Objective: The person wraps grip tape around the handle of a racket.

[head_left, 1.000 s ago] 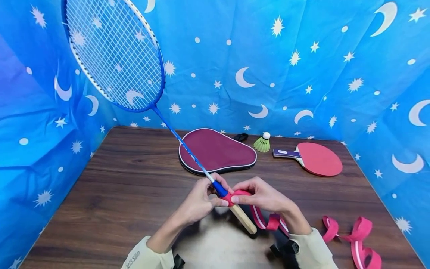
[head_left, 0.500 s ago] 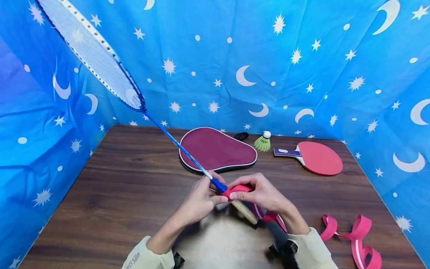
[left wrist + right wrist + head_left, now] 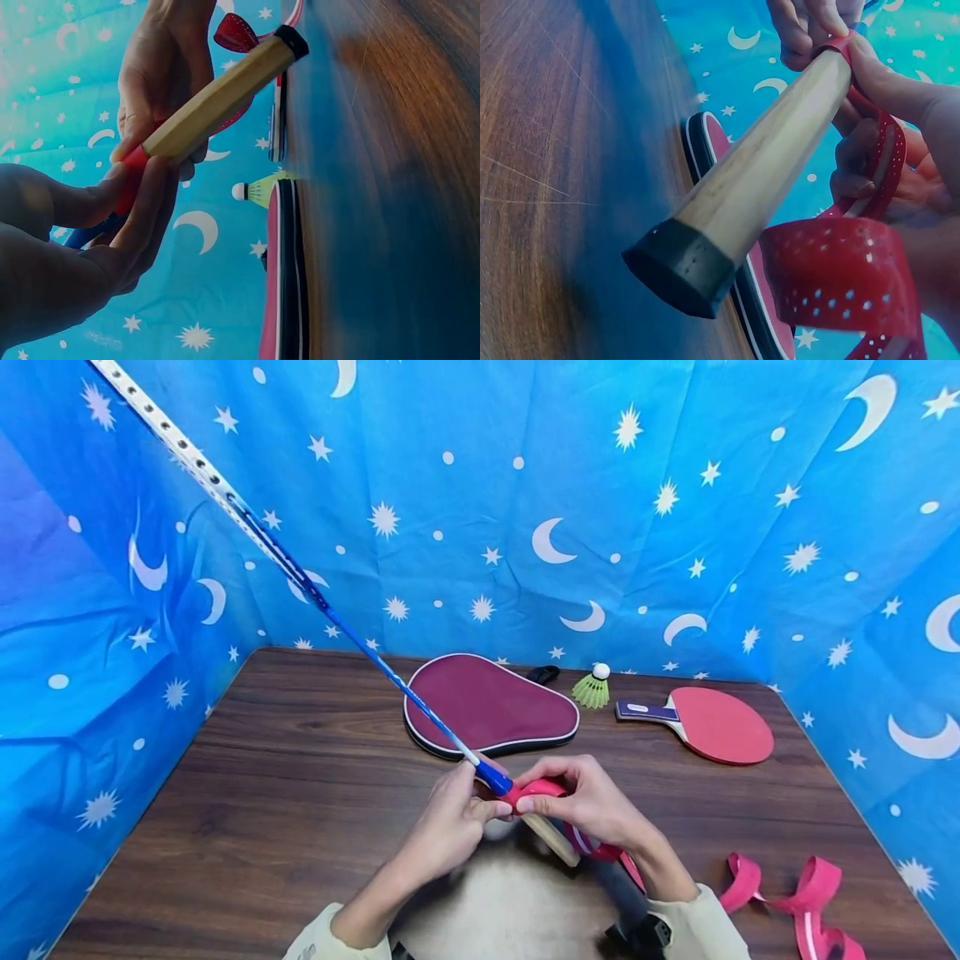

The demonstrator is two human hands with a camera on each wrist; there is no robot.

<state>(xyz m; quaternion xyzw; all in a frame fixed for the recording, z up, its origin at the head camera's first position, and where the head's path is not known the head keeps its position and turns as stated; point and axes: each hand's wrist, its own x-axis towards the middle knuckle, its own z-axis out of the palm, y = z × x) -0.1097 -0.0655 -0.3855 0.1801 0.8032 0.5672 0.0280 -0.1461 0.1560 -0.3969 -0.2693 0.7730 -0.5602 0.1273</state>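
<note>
A blue and white badminton racket (image 3: 390, 672) slants up to the left in the head view, its head edge-on and cut off by the frame. My left hand (image 3: 450, 822) grips it at the blue cone, thumb against the red wrap at the top of the handle. With thumb and fingers, my right hand (image 3: 592, 797) pinches the red grip tape (image 3: 840, 274) where it meets the handle. Below that wrap the wooden handle (image 3: 225, 97) is bare, ending in a black cap (image 3: 682, 270). Perforated tape hangs in loops under my right hand.
On the brown table (image 3: 262, 777) lie a maroon paddle case (image 3: 491, 706), a yellow-green shuttlecock (image 3: 592, 691) and a red table tennis paddle (image 3: 723, 727). A curled length of pink tape (image 3: 813, 885) rests at the right front. A blue star-patterned cloth (image 3: 450, 485) surrounds the table.
The racket has turned about its long axis, its head going from nearly face-on to edge-on. Both hands stay at the top of the handle, still holding racket and tape.
</note>
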